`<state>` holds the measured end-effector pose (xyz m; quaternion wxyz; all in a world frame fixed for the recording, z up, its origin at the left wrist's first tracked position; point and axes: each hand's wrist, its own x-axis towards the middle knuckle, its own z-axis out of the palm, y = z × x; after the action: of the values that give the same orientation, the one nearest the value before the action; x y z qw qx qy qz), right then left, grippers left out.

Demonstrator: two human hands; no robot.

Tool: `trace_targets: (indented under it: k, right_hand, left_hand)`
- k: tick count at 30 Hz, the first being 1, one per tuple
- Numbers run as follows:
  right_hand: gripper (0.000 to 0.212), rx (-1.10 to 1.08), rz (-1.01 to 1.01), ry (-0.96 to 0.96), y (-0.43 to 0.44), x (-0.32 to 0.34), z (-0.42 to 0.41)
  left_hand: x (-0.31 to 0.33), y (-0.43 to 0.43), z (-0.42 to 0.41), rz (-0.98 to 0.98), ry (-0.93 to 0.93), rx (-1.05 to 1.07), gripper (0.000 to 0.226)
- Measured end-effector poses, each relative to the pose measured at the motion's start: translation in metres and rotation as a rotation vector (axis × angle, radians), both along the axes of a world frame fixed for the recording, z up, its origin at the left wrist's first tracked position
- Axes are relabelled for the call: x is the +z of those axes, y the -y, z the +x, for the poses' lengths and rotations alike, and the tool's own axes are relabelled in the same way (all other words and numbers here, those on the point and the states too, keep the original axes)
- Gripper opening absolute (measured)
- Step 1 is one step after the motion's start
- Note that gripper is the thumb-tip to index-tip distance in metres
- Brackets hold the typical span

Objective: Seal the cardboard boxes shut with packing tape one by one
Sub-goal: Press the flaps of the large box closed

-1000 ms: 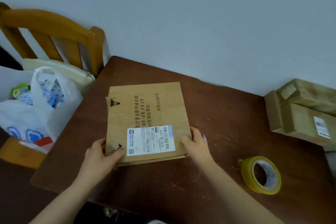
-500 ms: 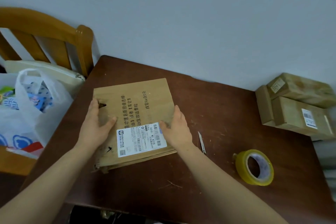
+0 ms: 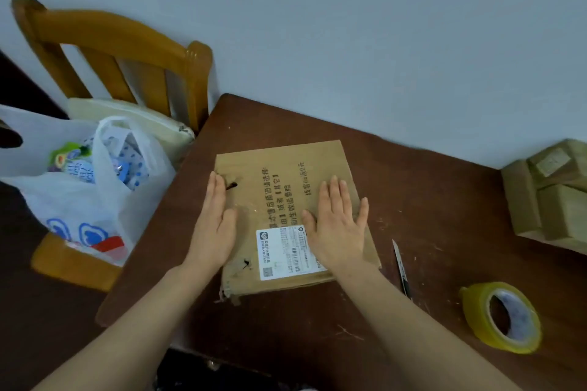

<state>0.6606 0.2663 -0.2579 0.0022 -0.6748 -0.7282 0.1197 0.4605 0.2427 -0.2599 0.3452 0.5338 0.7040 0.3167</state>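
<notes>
Lying flat on the dark wooden table point(image 3: 428, 200), the cardboard box point(image 3: 276, 162) sits toward the table's left side, printed face up, with a white shipping label point(image 3: 282, 251) on its near part. Both bare hands press on its top with straight fingers and hold nothing. The left grip point(image 3: 216, 225) lies along the box's left edge, fingertips beside a small torn hole. The right grip point(image 3: 336, 225) lies flat on the right part, its heel covering a corner of the label.

A roll of yellow packing tape point(image 3: 475, 317) rests tilted on the table near the front right, well apart from the box. A slim cutter point(image 3: 401, 270) lies between them, just beside the box. More cardboard boxes point(image 3: 559, 200) are stacked at the table's right edge. A wooden chair point(image 3: 111, 38) to the left carries a white plastic bag point(image 3: 79, 200).
</notes>
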Motion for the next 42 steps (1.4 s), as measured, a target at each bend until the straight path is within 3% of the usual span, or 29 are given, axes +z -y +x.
trace_targets:
  k: [3,6,9,16,19,22,24,27,31,42]
  right_hand:
    - [0.067,0.001,-0.007,0.032,-0.001,-0.002,-0.003]
    - [0.067,0.000,-0.013,0.048,0.000,0.001,-0.005]
    - [0.066,-0.001,-0.013,0.053,0.001,0.001,-0.006]
    - [0.065,-0.001,-0.008,0.095,0.001,0.002,-0.009]
    - [0.061,0.094,0.025,0.042,0.002,0.009,-0.021]
    - [0.055,0.318,-0.007,-0.224,-0.004,0.015,-0.054]
    - [0.062,0.412,-0.076,-0.307,-0.013,0.018,-0.077]
    - [0.077,0.460,-0.122,-0.155,-0.029,0.020,-0.101]
    - [0.064,0.568,-0.102,0.008,-0.041,0.016,-0.105]
    - [0.073,0.605,-0.083,0.005,-0.037,0.009,-0.092]
  left_hand:
    - [0.000,-0.001,-0.008,0.024,0.039,0.064,0.058]
    - [-0.001,-0.002,-0.010,0.077,-0.035,-0.029,0.057]
    - [-0.005,-0.001,-0.012,0.053,-0.231,-0.154,0.058]
    - [-0.006,-0.010,-0.010,-0.032,-0.592,-0.226,0.067]
    - [-0.003,-0.009,-0.011,-0.018,-0.466,-0.217,0.068]
    - [-0.004,0.000,-0.010,0.037,-0.234,-0.146,0.075]
    - [-0.007,0.005,-0.008,0.014,-0.107,-0.062,0.081]
    - [-0.013,0.005,-0.007,-0.064,0.055,0.004,0.080]
    - [-0.020,0.003,-0.008,-0.081,0.112,0.067,0.077]
    - [-0.027,0.003,-0.006,-0.036,0.173,0.107,0.072]
